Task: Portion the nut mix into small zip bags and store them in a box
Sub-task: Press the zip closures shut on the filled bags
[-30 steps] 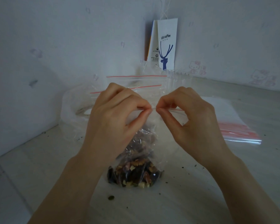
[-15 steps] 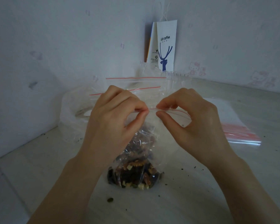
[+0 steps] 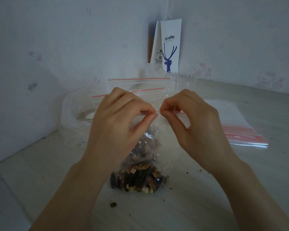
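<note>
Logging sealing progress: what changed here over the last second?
Nothing clearly moved. The left hand and right hand pinch the zip bag at its top strip as before, fingertips almost meeting. The nut mix and spare bags lie unchanged.

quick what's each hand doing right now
Left hand: closed, pinching the top strip of the zip bag of nut mix.
Right hand: closed, pinching the same strip beside it.

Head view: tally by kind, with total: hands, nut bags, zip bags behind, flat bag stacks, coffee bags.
Hands: 2 (left hand, right hand)
Nut bag, pinched by both: 1
Zip bags behind: 2
Flat bag stack: 1
Coffee bag: 1
Total: 7
</note>
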